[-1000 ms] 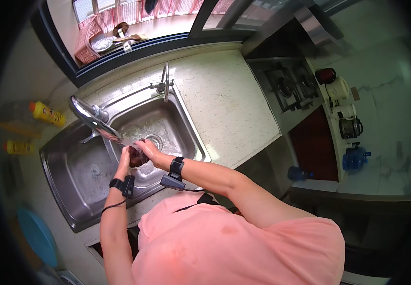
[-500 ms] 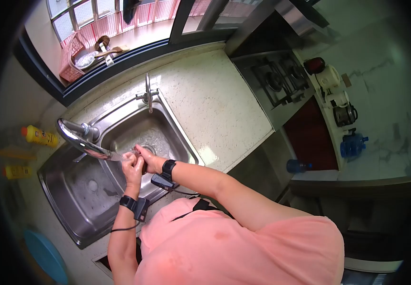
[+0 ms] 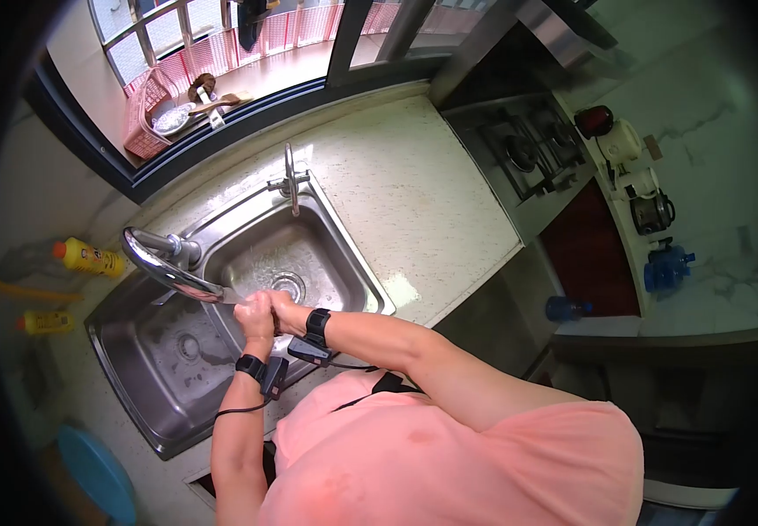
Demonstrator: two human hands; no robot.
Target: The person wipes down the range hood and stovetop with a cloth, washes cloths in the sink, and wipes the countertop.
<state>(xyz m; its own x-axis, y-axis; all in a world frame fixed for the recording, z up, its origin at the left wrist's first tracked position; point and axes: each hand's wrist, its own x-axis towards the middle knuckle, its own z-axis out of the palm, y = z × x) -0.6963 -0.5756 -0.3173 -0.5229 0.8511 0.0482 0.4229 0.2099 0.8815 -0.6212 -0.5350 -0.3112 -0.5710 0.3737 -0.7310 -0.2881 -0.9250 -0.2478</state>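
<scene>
Over the near side of the right sink basin (image 3: 331, 241), my left hand (image 3: 255, 317) and my right hand (image 3: 284, 312) are pressed together. My left fingers are curled in, and the right hand lies close against them, its fingers largely covered. A small dark patch shows between the palms; what it is I cannot make out. The spout of the curved chrome faucet (image 3: 164, 273) ends right at my hands, with water at its tip. Beyond them the round drain (image 3: 288, 286) is wet.
A left basin (image 3: 147, 377) adjoins this one. A slim second tap (image 3: 290, 180) stands at the back. Yellow bottles (image 3: 92, 259) and a blue basin (image 3: 97, 473) are at the left. Counter (image 3: 423, 193) and gas stove (image 3: 519, 153) extend right. A pink basket (image 3: 147, 118) sits on the windowsill.
The view has shifted slightly, so everything sits a bit further right and lower. My hands have turned and drawn closer together under the faucet; the right fingers are now more hidden.
</scene>
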